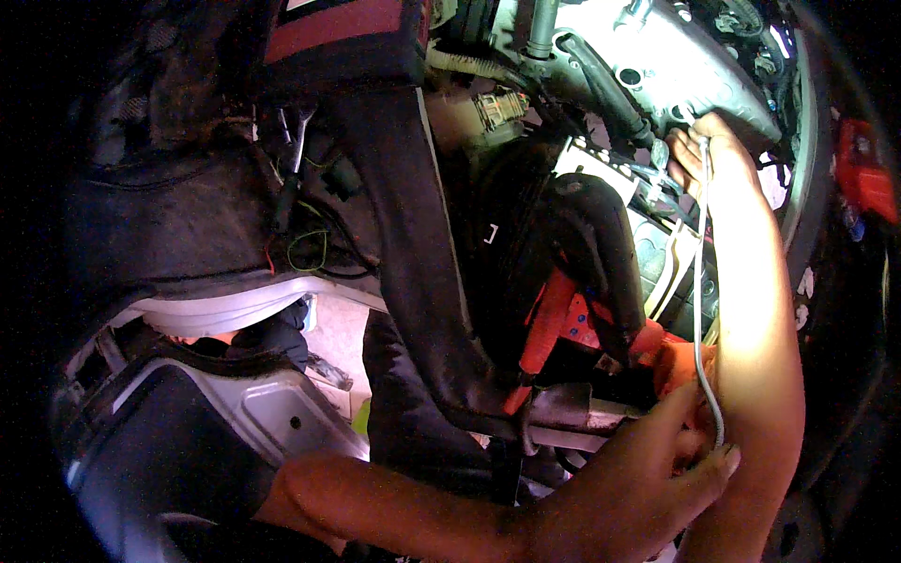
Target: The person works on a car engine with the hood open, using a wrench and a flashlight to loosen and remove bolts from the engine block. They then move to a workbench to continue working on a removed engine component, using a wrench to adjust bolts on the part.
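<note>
A thin grey flexible rod or cable (698, 300) runs nearly upright at the right, bending slightly along its length. Its lower end lies between the thumb and curled fingers of my left hand (619, 483), which reaches across from the lower left. My right hand (725, 164) is farther up, beside the brightly lit silver engine cover (648, 56). The fingers there are curled in around the rod's upper part, and its tip close to the cover is hard to make out. My right forearm passes just behind and to the right of the rod.
A black hose (601, 225) bends through the middle, with a red-handled part (547, 328) under it. An orange part (680, 366) sits near my left hand. Steel tools (298, 141) lie on the dark trim at left. A dark box with a red band (347, 47) stands at the top.
</note>
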